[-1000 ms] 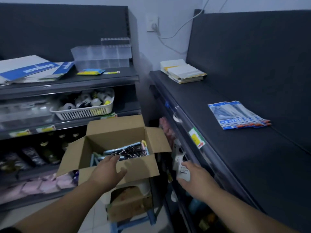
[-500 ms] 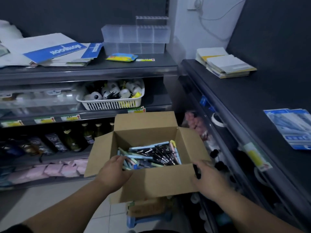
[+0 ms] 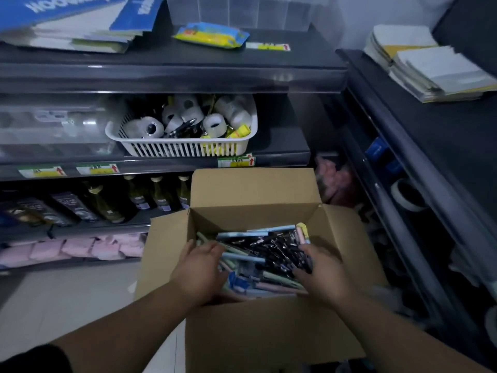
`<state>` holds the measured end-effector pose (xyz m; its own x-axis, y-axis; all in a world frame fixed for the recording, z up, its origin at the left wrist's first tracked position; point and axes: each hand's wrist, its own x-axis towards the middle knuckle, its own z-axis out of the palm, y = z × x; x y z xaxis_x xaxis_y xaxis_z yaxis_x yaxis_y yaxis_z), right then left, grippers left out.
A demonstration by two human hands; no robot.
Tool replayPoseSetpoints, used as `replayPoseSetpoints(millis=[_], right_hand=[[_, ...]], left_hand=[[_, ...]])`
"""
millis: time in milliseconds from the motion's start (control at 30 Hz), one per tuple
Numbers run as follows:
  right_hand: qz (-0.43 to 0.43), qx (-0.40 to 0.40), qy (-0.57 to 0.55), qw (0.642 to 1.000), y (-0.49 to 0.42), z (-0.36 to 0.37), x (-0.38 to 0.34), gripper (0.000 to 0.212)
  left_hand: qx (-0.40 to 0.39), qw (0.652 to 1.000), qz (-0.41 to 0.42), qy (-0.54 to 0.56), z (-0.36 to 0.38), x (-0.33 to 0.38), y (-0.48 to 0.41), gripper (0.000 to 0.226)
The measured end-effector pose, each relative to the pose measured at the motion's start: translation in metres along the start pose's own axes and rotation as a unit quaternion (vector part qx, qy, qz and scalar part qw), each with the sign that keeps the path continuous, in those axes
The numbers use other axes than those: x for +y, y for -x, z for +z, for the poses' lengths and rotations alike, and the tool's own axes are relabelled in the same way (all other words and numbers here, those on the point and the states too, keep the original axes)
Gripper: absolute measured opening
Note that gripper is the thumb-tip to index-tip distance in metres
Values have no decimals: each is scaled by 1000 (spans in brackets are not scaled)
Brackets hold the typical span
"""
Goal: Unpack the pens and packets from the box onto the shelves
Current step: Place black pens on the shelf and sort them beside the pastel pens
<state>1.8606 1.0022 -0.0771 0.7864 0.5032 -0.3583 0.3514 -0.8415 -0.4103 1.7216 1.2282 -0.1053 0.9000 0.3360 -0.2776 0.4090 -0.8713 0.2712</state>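
Both hands are down inside the open cardboard box point(image 3: 252, 195) at 6 o'clock: the left hand point(image 3: 200, 273) lies spread on pastel pens, the right hand point(image 3: 321, 273) curls at the edge of the black pens point(image 3: 271, 246), though whether either grips anything I cannot tell. Gathering looks like the step in hand; next they must close on a bundle and lift it clear. At 12 o'clock, a white basket point(image 3: 185, 149) holds tape rolls.
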Motion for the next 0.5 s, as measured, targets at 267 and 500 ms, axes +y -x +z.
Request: replayPoseSetpoints(millis=[267,500], right_hand=[[-67,-66,51,994,-56,35,15,48],[-29,-136,78,987,-83,50,21,75]], left_hand=[[-58,998,13,32,39,20,-42,62],[-88,994,-6,59,55,27,-57,62]])
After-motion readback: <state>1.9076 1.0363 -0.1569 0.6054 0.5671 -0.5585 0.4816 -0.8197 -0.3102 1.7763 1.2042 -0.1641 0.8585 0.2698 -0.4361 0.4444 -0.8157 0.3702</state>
